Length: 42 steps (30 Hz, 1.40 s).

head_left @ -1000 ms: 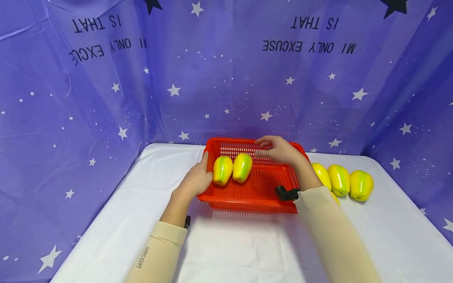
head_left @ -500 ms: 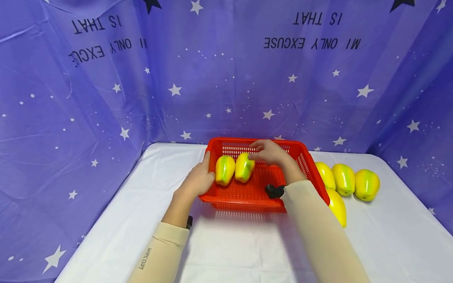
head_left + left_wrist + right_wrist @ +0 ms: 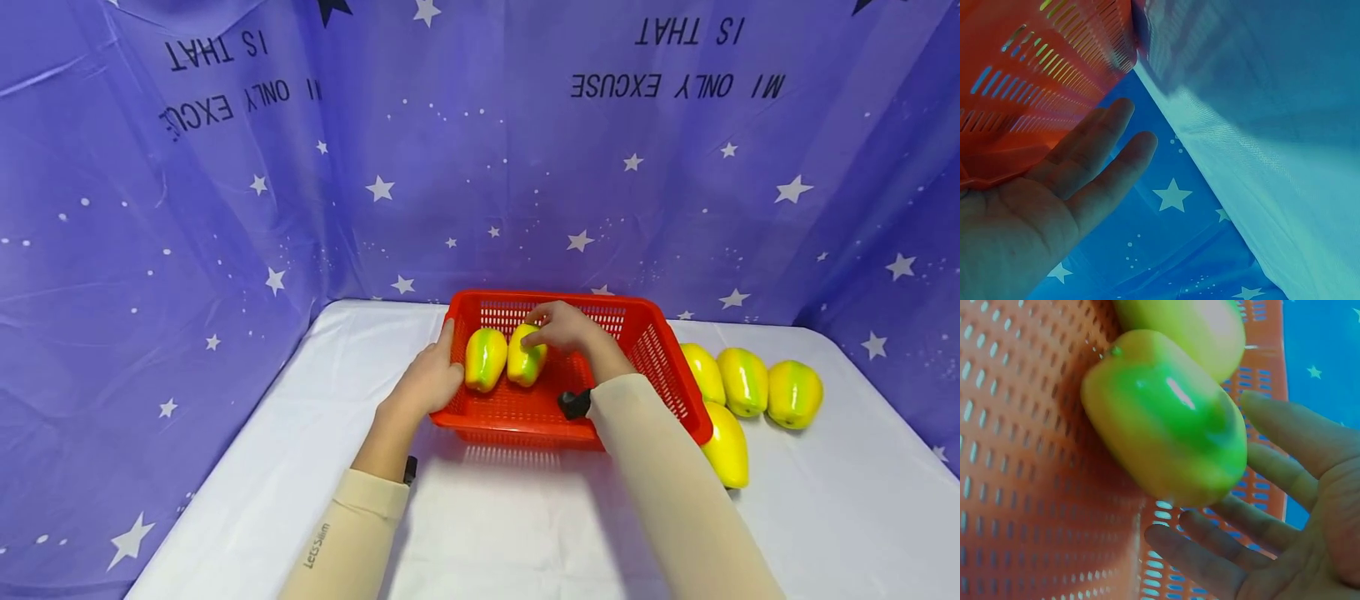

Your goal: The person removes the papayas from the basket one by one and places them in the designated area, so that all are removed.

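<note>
Two yellow-green mangoes lie side by side in a red plastic basket [image 3: 577,442], the left mango [image 3: 486,360] close to the right mango [image 3: 527,357]. At the basket's left rim my left hand [image 3: 429,379] holds on, thumb over the inner side. The left wrist view shows its fingers [image 3: 1107,162] stretched along the slotted outer wall. My right hand [image 3: 564,327] is inside the basket over the right mango's far end. In the right wrist view its fingers are spread round that mango's end, thumb tip close against the skin; whether it touches cannot be told.
Several more mangoes [image 3: 742,382] lie on the white tablecloth [image 3: 495,533] right of the basket, one mango [image 3: 726,446] beside its near right corner. A purple star-patterned curtain [image 3: 480,167] stands behind the table and at both sides.
My right hand has moved left and down, from beside the right mango to over its far end. My left hand stays at the basket's left rim. The whole head view has shifted slightly.
</note>
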Available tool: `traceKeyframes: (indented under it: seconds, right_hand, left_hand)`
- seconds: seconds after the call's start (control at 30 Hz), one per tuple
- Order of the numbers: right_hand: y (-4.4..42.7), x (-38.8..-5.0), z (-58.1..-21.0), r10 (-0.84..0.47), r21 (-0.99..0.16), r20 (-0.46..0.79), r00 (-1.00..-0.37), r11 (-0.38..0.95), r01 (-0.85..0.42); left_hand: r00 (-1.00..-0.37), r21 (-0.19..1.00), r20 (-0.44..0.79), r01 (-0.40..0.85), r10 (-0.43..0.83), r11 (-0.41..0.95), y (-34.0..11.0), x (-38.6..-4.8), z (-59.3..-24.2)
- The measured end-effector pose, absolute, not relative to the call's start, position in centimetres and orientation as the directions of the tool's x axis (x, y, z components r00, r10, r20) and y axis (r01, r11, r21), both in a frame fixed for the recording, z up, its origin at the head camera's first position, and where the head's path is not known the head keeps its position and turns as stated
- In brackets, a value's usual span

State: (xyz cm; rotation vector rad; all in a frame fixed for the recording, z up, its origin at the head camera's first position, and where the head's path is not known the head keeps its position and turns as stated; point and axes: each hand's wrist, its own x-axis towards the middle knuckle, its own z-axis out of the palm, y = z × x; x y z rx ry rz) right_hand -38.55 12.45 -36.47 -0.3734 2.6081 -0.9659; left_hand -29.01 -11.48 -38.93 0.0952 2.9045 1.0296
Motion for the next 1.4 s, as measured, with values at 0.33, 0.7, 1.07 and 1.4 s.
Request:
traceKeyframes:
  seconds: [0.33,0.7,1.07,1.4]
  right_hand:
    - [12.1,-39.1,-37.0,-0.352,-0.689,-0.205,-0.913,0.714,-0.121]
    - [11.1,-38.5,-36.6,-0.358,-0.705,-0.234,-0.904,0.703,-0.095]
    - [13.9,-37.9,-34.9,-0.345,-0.756,-0.229,-0.910,0.652,-0.058]
    - [17.0,-36.7,-31.9,-0.360,-0.730,-0.190,-0.913,0.674,-0.113]
  left_hand:
    - [-0.996,0.626,-0.038,0.042,0.084,0.779,-11.4,-29.1,-38.8]
    - [-0.996,0.620,-0.044,0.031,0.075,0.784,-12.1,-28.6,-38.8]
    - [-0.995,0.600,-0.037,0.055,0.096,0.798,-11.2,-29.1,-38.4]
    - [-0.995,0.590,-0.032,0.054,0.090,0.806,-11.4,-29.1,-38.7]
